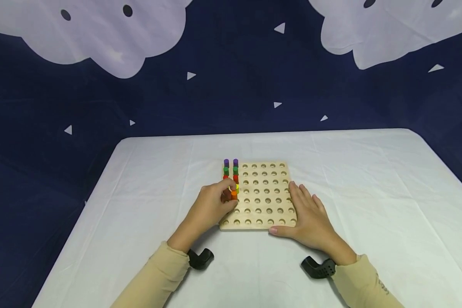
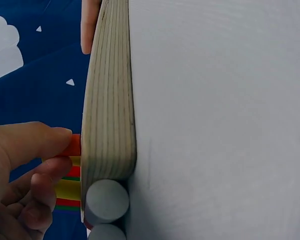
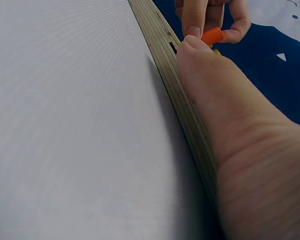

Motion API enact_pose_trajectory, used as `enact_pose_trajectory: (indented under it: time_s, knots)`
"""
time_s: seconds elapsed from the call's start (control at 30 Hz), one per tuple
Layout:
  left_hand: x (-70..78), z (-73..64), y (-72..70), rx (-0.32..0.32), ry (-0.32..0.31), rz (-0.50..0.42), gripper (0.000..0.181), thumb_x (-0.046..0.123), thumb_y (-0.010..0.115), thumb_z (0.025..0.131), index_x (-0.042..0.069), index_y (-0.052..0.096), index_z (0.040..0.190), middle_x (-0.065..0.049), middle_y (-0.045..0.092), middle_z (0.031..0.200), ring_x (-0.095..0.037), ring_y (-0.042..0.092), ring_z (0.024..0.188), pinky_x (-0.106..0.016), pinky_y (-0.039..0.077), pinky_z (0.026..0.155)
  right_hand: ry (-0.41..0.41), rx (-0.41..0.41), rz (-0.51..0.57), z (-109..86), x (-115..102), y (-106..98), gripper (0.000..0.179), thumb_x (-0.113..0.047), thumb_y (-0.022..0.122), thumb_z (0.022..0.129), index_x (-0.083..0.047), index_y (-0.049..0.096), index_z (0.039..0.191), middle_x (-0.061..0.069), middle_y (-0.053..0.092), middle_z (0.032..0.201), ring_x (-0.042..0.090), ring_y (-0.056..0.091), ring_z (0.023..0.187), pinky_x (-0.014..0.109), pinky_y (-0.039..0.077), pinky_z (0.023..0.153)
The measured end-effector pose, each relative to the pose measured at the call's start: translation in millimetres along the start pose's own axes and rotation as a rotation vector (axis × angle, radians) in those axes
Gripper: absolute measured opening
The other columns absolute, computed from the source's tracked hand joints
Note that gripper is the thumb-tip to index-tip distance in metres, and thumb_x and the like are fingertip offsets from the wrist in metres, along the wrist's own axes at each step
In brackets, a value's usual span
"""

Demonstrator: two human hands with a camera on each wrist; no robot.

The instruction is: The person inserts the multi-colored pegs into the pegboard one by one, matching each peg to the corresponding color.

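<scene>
Actually, the left hand (image 1: 209, 203) has its grip closed on an orange peg (image 1: 234, 195), which is pinched between the thumb and a finger. This peg is over the left part of the board (image 1: 252, 205), just on the near side of a yellow peg (image 1: 237, 188). The fingers cover its lower part, so I cannot tell if it sits in a hole.

Farther along the two left columns stand purple pegs (image 1: 235, 163), green pegs (image 1: 235, 170) and red pegs (image 1: 235, 178); below these, the left column is mostly hidden behind the hand. In the left wrist view, the pegs are only coloured stripes behind the fingers. Two grey round ends (image 2: 107, 201) show beside the board there, the lower one cut by the frame; what they belong to is not clear.

The right hand (image 1: 312, 220) grips nothing: its fingers lie extended along the right edge, its thumb at the near edge. In the right wrist view, this thumb hides much of the board. Both sleeves (image 1: 158, 273) are cut off by the lower border.
</scene>
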State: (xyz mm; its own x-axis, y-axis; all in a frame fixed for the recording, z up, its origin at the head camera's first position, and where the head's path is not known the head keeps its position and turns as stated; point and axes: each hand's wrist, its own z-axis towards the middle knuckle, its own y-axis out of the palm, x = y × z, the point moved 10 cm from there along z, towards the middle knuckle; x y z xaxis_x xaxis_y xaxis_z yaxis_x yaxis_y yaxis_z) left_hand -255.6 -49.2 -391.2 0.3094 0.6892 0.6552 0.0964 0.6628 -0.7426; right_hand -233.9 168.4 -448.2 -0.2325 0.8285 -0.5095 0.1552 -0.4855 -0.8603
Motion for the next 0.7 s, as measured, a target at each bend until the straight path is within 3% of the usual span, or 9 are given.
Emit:
enact_pose_trajectory:
  time_s: [0.43, 0.7]
  knots:
    - [3.7, -0.5, 4.8, -0.002, 0.011, 0.031, 0.025, 0.014, 0.075, 0.088, 0.016, 0.062, 0.11, 0.003, 0.071, 0.083, -0.006, 0.059, 0.071, -0.026, 0.05, 0.068, 0.0, 0.003, 0.002, 0.3, 0.5, 0.1, 0.136, -0.078, 0.073, 0.065, -0.008, 0.003, 0.16, 0.017, 0.01, 0.166, 0.039, 0.006, 0.154, 0.06, 0.001, 0.12]
    - [6.7, -2.1, 6.7, -0.036, 0.032, 0.094, 0.029, 0.015, 0.073, 0.09, 0.015, 0.063, 0.118, 0.003, 0.067, 0.081, -0.008, 0.057, 0.069, -0.026, 0.049, 0.065, -0.009, 0.012, 0.01, -0.9, -1.6, -1.2, 0.135, -0.076, 0.073, 0.066, -0.007, 0.005, 0.159, 0.019, 0.011, 0.165, 0.04, 0.007, 0.153, 0.061, 0.001, 0.119]
